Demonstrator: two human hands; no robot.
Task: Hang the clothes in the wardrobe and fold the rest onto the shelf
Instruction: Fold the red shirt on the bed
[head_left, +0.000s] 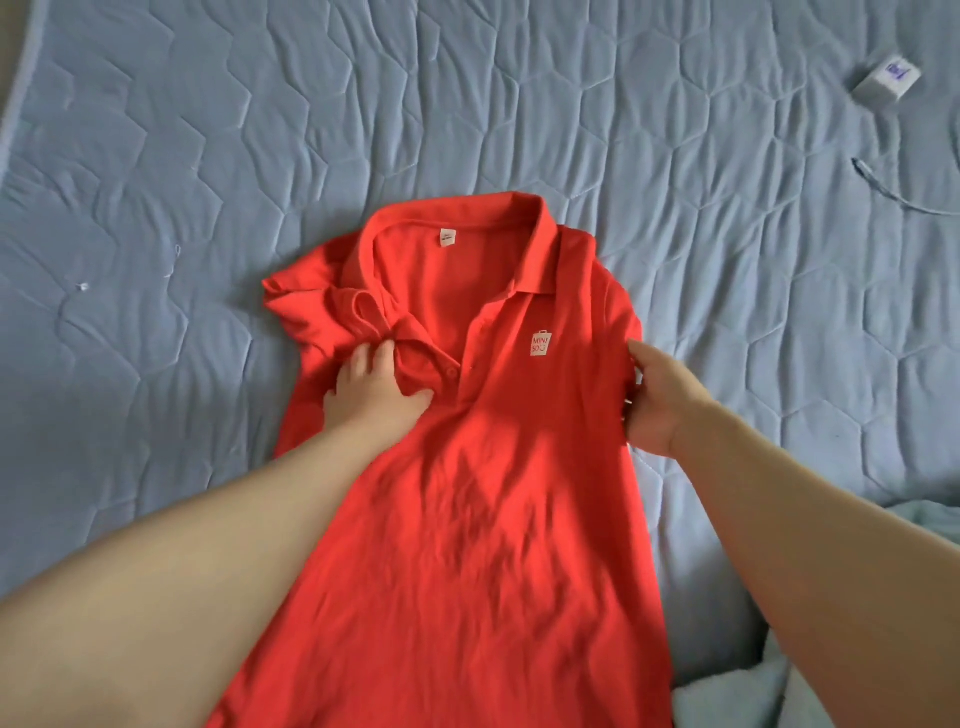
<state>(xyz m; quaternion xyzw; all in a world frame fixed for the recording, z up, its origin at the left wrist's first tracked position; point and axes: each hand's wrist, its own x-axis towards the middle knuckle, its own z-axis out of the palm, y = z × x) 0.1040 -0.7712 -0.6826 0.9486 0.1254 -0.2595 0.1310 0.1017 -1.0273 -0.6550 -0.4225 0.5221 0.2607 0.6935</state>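
A red polo shirt (483, 493) lies front-up on the blue quilted bed, collar away from me, with a small white logo on the chest. Its left sleeve is folded in over the front. My left hand (374, 389) rests on the shirt beside the button placket, its thumb and fingers pinching a fold of the red fabric. My right hand (665, 400) holds the shirt's right edge at the sleeve, fingers curled around the cloth. Both bare forearms reach in from the bottom of the view.
The blue quilted bed cover (208, 182) fills the view. A small white charger block (885, 83) with a thin cable (893, 197) lies at the far right. A pale blue cloth (769, 691) is bunched at the bottom right.
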